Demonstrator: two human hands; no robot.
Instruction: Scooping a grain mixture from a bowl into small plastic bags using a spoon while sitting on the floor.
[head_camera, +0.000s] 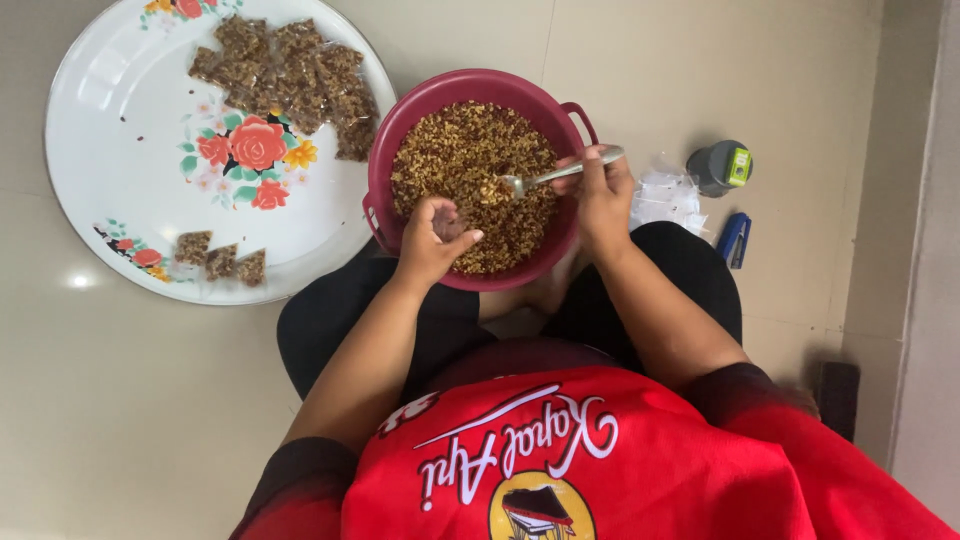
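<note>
Closest in, the person sits cross-legged on the floor (120, 420) in a red shirt (600, 470), with a maroon bowl (400, 130) set right in front of their legs. The left hand (432, 240) has its fingers curled together around a small clear bag (447, 222), pinched at the near edge of the bowl. The right hand (600, 195) is clamped on the handle of a metal spoon (555, 177), whose tip sits in the brown nut mix (470, 160).

Risk-wise, I'd say that bag mouth is tiny and floppy, so a full spoon tipped in a hurry could scatter crumbs over the rim onto the floor. If the bag slips shut, the load lands on the fingers.

The mix looks dry, loose and crumbly, golden to dark brown, filling most of the bowl.

Further out on the right lie a heap of empty clear bags (665, 198), a blue stapler (733, 238) and a grey tape roll (720, 167). Far left, a white flowered tray (120, 120) holds filled packets (290, 75), with a few more near its lower rim.
</note>
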